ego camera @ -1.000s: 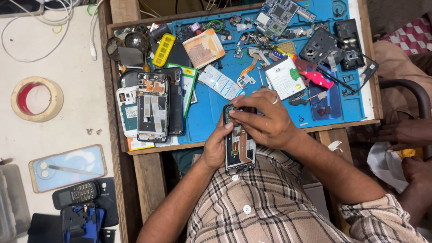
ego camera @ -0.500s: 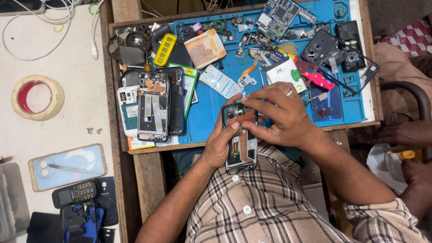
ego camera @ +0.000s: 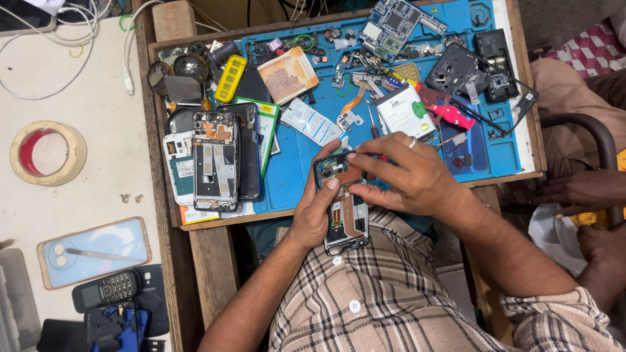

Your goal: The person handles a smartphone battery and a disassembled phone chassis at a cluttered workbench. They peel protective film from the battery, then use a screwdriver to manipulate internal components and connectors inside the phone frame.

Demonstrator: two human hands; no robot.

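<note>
Over the blue mat (ego camera: 297, 176), an opened phone (ego camera: 342, 208) is clasped by the left hand (ego camera: 313, 218); its top is pinched by the right hand (ego camera: 407, 176). Light, fragile: edges are best held.

This is a phone repair workshop. A blue work mat (ego camera: 293, 186) carries opened phones (ego camera: 215, 160), circuit boards (ego camera: 394, 26) and small parts.

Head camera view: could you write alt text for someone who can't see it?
A person's left hand steadies an opened phone while the right hand works at its top end. Beyond lies a blue mat crowded with phone parts; a tape roll sits left.
</note>
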